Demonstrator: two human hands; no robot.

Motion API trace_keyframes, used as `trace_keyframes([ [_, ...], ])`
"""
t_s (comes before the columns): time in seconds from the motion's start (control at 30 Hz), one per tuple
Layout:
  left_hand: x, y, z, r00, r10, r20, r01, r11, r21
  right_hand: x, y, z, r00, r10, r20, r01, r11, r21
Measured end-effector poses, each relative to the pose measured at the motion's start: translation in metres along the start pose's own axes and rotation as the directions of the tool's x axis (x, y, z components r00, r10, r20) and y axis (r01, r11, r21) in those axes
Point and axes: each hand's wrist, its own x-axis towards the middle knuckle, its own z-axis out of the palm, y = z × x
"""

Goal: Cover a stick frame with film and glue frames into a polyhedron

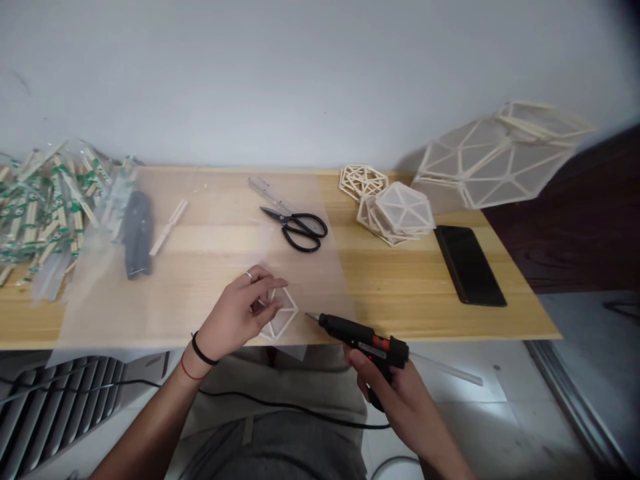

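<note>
My left hand (pixel 239 313) rests on a small stick frame (pixel 281 315) lying on a translucent sheet (pixel 210 267) near the table's front edge, with the fingers curled over the frame's left side. My right hand (pixel 400 393) grips a black glue gun (pixel 363 337) by its handle, below the table edge. The gun's nozzle points left, just short of the frame's right corner. A black cord (pixel 280 405) runs from the gun across my lap.
Black scissors (pixel 299 229) and a clear ruler (pixel 267 193) lie behind the frame. Finished stick panels (pixel 395 212) are stacked at the back right, with a large panel structure (pixel 500 157) and a black phone (pixel 469 264). Packets of sticks (pixel 45 210) are heaped on the left.
</note>
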Motion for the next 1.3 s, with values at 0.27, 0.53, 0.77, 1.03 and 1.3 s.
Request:
trace_keyframes([
  [0.27,-0.003,0.008,0.007,0.993,0.098,0.067,-0.104,0.990,0.098,0.005,0.002,0.013,0.996,0.011,-0.092,-0.003,0.997,0.082],
  [0.53,-0.008,0.011,0.010,0.993,0.118,0.024,-0.119,0.990,0.081,0.026,0.000,0.018,0.980,-0.005,-0.197,0.070,0.944,0.323],
  [0.77,-0.020,0.013,0.005,0.994,0.102,0.037,-0.104,0.991,0.083,0.043,-0.006,0.016,0.935,-0.003,-0.355,0.240,0.743,0.624],
  [1.03,-0.036,0.025,0.000,0.993,0.098,0.072,-0.111,0.972,0.209,0.046,-0.003,0.014,0.950,0.025,-0.311,0.195,0.730,0.655],
  [1.3,-0.042,0.041,-0.012,0.986,0.021,0.163,-0.053,0.980,0.191,0.049,-0.005,0.011,0.965,0.028,-0.259,0.156,0.734,0.661],
])
